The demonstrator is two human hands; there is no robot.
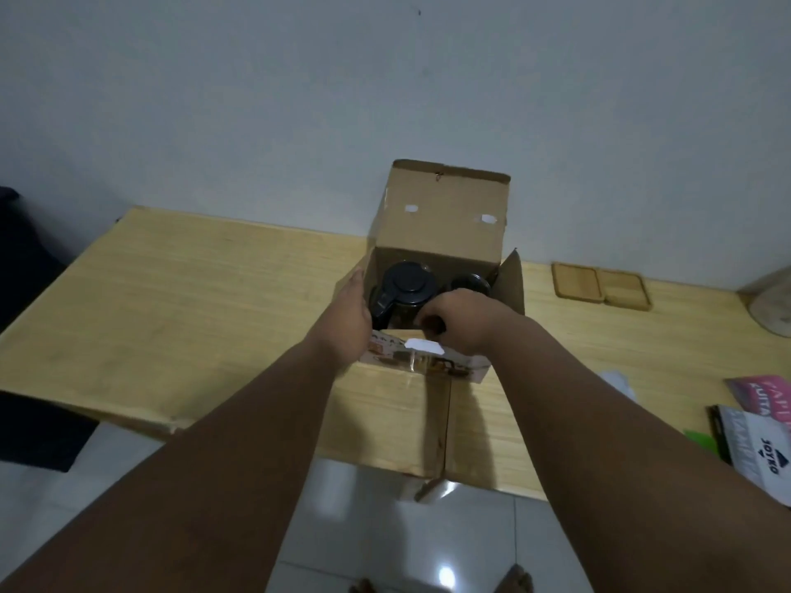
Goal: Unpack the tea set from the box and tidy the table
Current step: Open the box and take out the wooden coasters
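Cardboard box stands open near the back edge of the wooden table, its far flap upright against the wall and its printed front flap folded down toward the person. Inside, the dark teapot sits in the left part of the box, lid knob up, so its long axis is vertical and it must come straight up through the mouth; its handle seems to face the near left corner. A second dark round piece sits beside it on the right, too dim to name.

Left hand lies flat and open, palm against the left rim of the box, touching the cardboard beside the teapot, which reads as bracing. Right hand is curled over the front rim, fingers hooked down into the box just right of the teapot; whether they pinch anything inside cannot be told, since the knuckles hide the tips.

Both hands flank the teapot; the left is nearer the handle, the right nearer the body. Two wooden trays lie well apart toward the right, with printed packets at the right front edge.
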